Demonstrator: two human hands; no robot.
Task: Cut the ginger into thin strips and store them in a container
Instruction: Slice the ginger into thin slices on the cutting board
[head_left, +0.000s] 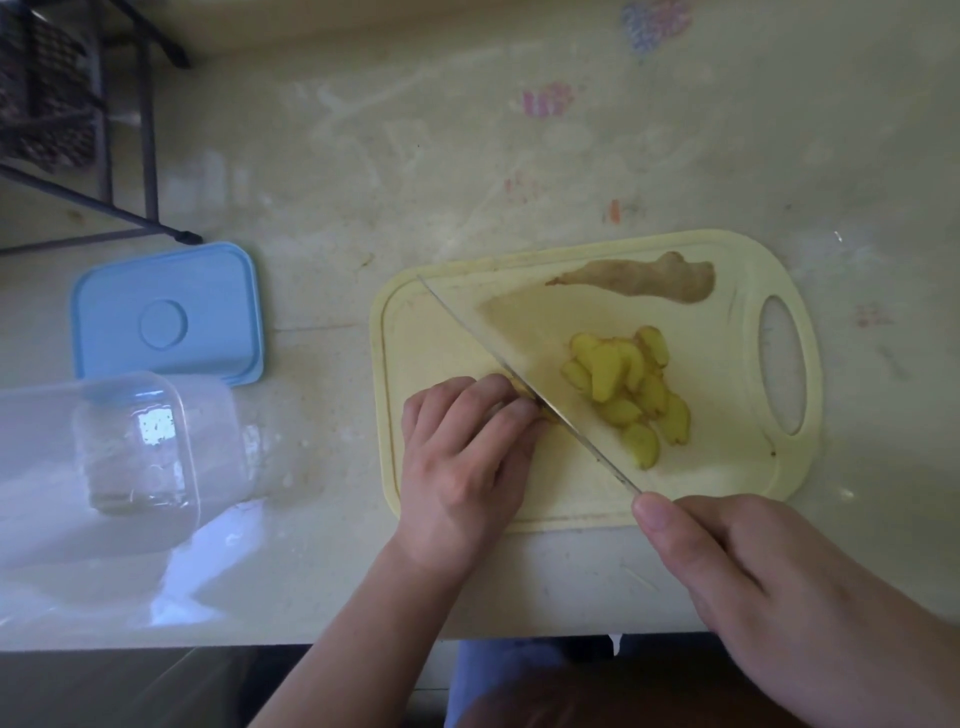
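A pale yellow cutting board (737, 457) lies on the table. My left hand (462, 457) curls over a small piece of ginger (522, 389) near the board's left side, mostly hiding it. My right hand (779, 587) grips the handle of a long knife (498, 358), whose blade runs diagonally across the board and rests against the held ginger. Right of the blade lies a pile of yellow ginger slices (628, 389). An unpeeled ginger piece (649, 280) sits at the board's far edge.
A clear plastic container (104, 467) stands at the left, with its blue lid (166, 312) flat on the table behind it. A dark metal rack (78, 130) is at the far left corner. The table's near edge runs just below my wrists.
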